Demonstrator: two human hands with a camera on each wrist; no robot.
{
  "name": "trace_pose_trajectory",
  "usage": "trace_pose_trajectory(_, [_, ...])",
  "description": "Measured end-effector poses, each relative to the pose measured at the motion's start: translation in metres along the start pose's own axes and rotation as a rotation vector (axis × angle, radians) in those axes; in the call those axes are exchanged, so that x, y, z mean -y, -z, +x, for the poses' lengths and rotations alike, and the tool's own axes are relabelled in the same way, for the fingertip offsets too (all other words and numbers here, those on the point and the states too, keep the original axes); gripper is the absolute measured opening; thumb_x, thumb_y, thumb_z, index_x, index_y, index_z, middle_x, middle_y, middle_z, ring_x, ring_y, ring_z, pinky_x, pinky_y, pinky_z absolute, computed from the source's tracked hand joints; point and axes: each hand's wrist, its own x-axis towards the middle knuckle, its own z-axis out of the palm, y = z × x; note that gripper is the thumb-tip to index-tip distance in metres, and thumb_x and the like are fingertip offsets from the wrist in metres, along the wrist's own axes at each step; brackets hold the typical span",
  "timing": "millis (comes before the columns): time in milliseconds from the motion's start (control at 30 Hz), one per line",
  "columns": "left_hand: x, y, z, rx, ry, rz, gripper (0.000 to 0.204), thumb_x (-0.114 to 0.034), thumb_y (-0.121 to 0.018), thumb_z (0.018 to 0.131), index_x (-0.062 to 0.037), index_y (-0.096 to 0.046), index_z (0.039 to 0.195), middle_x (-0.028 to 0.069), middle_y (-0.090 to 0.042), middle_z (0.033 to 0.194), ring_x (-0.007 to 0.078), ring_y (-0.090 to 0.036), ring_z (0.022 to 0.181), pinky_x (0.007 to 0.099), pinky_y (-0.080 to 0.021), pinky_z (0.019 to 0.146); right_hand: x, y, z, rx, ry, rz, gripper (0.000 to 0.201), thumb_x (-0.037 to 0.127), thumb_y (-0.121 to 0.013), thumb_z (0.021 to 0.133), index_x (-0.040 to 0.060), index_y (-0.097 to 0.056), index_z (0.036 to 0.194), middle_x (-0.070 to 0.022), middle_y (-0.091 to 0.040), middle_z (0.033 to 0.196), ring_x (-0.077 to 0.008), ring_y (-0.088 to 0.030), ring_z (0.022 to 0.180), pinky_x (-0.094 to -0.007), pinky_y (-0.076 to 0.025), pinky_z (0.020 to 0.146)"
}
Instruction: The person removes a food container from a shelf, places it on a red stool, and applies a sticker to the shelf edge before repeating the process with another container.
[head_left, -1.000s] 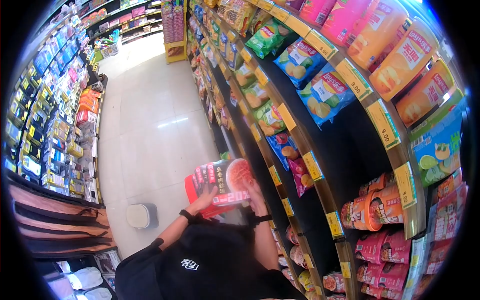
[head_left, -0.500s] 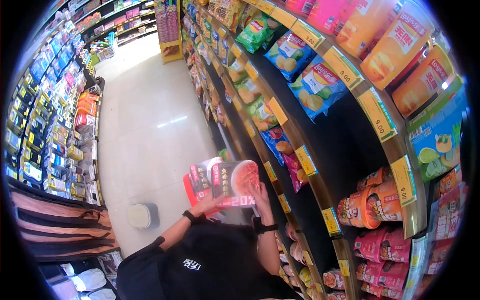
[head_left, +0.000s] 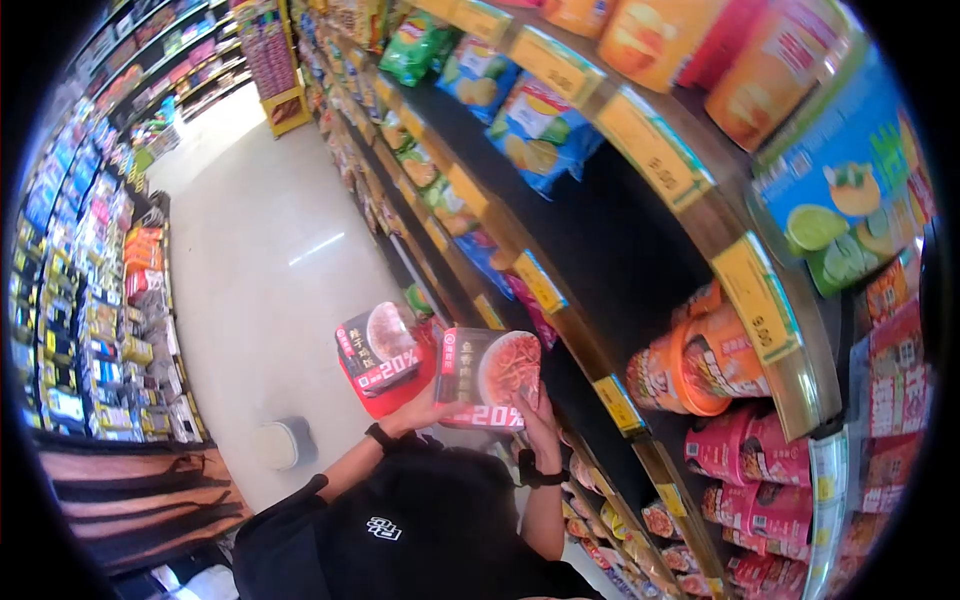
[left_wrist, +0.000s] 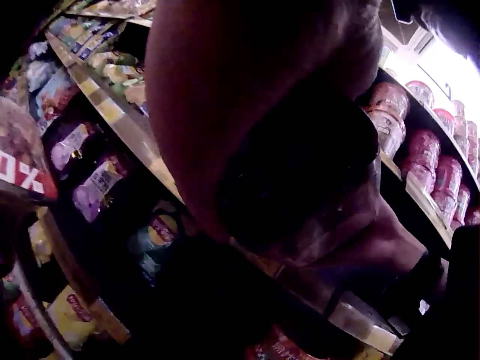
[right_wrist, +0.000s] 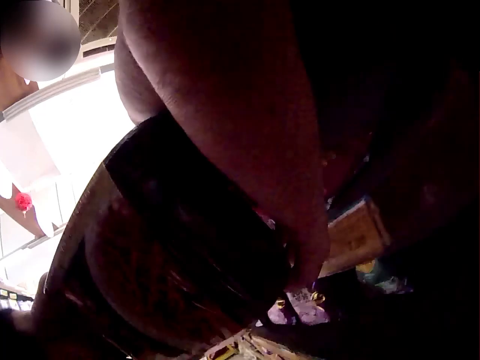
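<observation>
Two boxed meals with red trays and "20%" on their dark sleeves are in the head view. The left box [head_left: 380, 345] is tilted, and my left hand [head_left: 422, 410] grips its lower edge, fingers mostly hidden. My right hand [head_left: 541, 428] holds the other box [head_left: 490, 372] at its lower right corner. This box faces up, with a round food picture, and its lower left corner is close to my left hand. Both wrist views are dark: the left hand [left_wrist: 262, 82] covers much of one, and the right hand [right_wrist: 232, 105] is beside a dark box [right_wrist: 142, 277] in the other.
Shelves of chip bags [head_left: 545, 135], orange tubs [head_left: 720, 365] and pink tubs [head_left: 750, 450] rise close on the right. Pale aisle floor [head_left: 260, 250] runs ahead, with a small bin [head_left: 283, 445] at lower left. Hanging goods [head_left: 100, 330] line the left side.
The two boxes, overlapping earlier, have moved apart, the left one now showing its whole picture. The head view has shifted, so the shelves stand nearer and further left.
</observation>
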Motion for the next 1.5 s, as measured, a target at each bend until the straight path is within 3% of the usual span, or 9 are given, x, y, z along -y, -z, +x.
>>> trace_pose_trajectory(200, [-0.031,-0.044,0.027,0.167,-0.06,-0.043,0.091,-0.026,-0.073,0.085,-0.0022,-0.013,0.149,0.0137,-0.038,0.143,0.0213,-0.039,0.13,0.0366,-0.036,0.107,0.022,0.036,-0.04,-0.139,0.02,0.081,0.063,0.011,-0.064,0.089,0.0023,-0.035,0.144,-0.0098,-0.046,0.139,-0.0188,-0.042,0.129,-0.0308,-0.033,0.108])
trace_pose_trajectory(433, [-0.012,-0.095,0.062,0.303,-0.096,0.119,0.077,-0.016,-0.07,0.088,-0.001,-0.022,0.146,0.0096,-0.047,0.135,0.0175,-0.046,0.123,0.0346,-0.038,0.106,0.038,0.075,-0.085,-0.345,0.032,0.218,0.052,0.014,-0.066,0.09,0.0019,-0.044,0.135,-0.0069,-0.056,0.126,-0.016,-0.055,0.111,-0.0293,-0.043,0.097])
trace_pose_trajectory(600, [-0.023,-0.14,0.099,0.523,0.024,0.116,0.085,-0.025,-0.074,0.084,-0.0001,-0.021,0.147,0.0161,-0.038,0.144,0.0253,-0.041,0.129,0.0374,-0.035,0.107,0.041,0.107,-0.12,-0.571,0.087,0.072,0.035,0.018,-0.065,0.091,0.0026,-0.057,0.122,-0.0058,-0.062,0.114,-0.0136,-0.056,0.103,-0.0273,-0.045,0.089])
trace_pose_trajectory(633, [0.001,-0.145,0.113,0.493,-0.128,0.185,0.07,-0.027,-0.073,0.085,0.0004,-0.039,0.139,0.0146,-0.052,0.131,0.0225,-0.051,0.118,0.0357,-0.042,0.1,0.03,0.117,-0.126,-0.617,0.121,0.018,0.032,0.019,-0.065,0.091,0.0025,-0.06,0.118,-0.0055,-0.063,0.11,-0.0132,-0.057,0.101,-0.0269,-0.045,0.087])
trace_pose_trajectory(733, [-0.038,-0.172,0.128,0.659,0.046,0.502,0.054,-0.034,-0.073,0.085,0.0013,-0.058,0.123,0.0115,-0.064,0.113,0.018,-0.059,0.103,0.0333,-0.047,0.089,0.012,0.146,-0.15,-0.63,-0.056,0.07,0.025,0.021,-0.063,0.093,0.001,-0.065,0.108,-0.0032,-0.065,0.102,-0.0131,-0.058,0.094,-0.0273,-0.046,0.082])
trace_pose_trajectory(767, [-0.046,-0.189,0.124,0.636,0.017,0.316,0.047,-0.042,-0.069,0.086,-0.0007,-0.068,0.11,0.0105,-0.069,0.101,0.0172,-0.063,0.092,0.033,-0.05,0.081,-0.018,0.165,-0.151,-0.738,-0.072,0.032,0.023,0.021,-0.063,0.092,0.0012,-0.066,0.104,-0.0015,-0.066,0.097,-0.0144,-0.059,0.09,-0.0285,-0.047,0.079])
trace_pose_trajectory(833, [-0.093,-0.212,0.125,0.676,0.278,0.613,0.049,-0.047,-0.064,0.088,-0.0041,-0.067,0.113,0.0096,-0.068,0.107,0.0169,-0.062,0.096,0.0315,-0.049,0.083,-0.015,0.179,-0.163,-0.822,-0.098,-0.141,0.024,0.021,-0.064,0.091,0.001,-0.066,0.104,-0.0018,-0.066,0.097,-0.014,-0.059,0.09,-0.0287,-0.047,0.079])
trace_pose_trajectory(933, [-0.007,-0.207,0.163,0.83,0.168,0.573,0.041,-0.044,-0.058,0.092,-0.0104,-0.067,0.113,0.0059,-0.069,0.107,0.0206,-0.062,0.1,0.0304,-0.047,0.086,-0.017,0.207,-0.173,-0.786,-0.013,-0.488,0.029,0.019,-0.063,0.088,0.0005,-0.063,0.11,-0.0082,-0.066,0.102,-0.0188,-0.06,0.094,-0.0328,-0.047,0.081])
trace_pose_trajectory(1500, [0.046,-0.246,0.21,0.488,-0.316,1.134,0.035,-0.039,-0.059,0.09,-0.0095,-0.067,0.108,0.0097,-0.068,0.103,0.0271,-0.063,0.095,0.0347,-0.048,0.086,-0.058,0.265,-0.128,-0.779,0.108,-0.938,0.033,0.019,-0.062,0.088,0.0015,-0.06,0.116,-0.0121,-0.064,0.102,-0.0241,-0.059,0.094,-0.036,-0.047,0.082])
